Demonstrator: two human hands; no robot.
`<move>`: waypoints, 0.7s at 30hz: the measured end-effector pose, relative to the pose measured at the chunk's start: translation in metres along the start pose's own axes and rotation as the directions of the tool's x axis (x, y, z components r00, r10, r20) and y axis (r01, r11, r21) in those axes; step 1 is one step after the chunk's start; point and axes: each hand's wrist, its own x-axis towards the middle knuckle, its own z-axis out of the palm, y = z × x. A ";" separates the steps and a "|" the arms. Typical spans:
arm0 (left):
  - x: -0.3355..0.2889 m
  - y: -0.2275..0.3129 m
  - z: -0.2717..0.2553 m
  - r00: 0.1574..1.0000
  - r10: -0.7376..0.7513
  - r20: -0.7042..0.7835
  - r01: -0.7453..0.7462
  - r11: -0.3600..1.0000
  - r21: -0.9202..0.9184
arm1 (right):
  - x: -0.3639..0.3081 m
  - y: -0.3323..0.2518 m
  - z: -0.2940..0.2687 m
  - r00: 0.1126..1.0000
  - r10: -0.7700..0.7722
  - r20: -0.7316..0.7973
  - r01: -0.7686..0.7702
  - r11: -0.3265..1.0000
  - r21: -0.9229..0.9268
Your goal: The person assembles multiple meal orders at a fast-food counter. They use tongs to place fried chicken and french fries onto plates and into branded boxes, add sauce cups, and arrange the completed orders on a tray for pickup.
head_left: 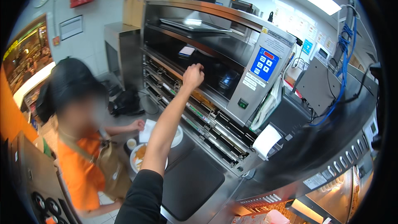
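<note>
My left hand reaches up in front of the open shelf of a steel heated cabinet. Its fingers are curled closed, and whatever they may hold is hidden. Behind the hand, on the dark shelf, lies a small flat block with a pale top. My black-sleeved forearm passes over a round white plate of food on the counter below. My right hand is out of the picture.
At the left a co-worker in orange holds white paper by a second plate. A small cup and black tray lie on the counter. Metal rails, a printer with a paper roll and hanging blue cables are nearby.
</note>
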 end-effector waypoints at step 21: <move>0.209 -0.068 0.168 0.809 -0.421 0.411 0.419 0.902 0.101 | 0.032 -0.086 0.178 0.524 0.513 0.680 -0.697 0.717 -0.004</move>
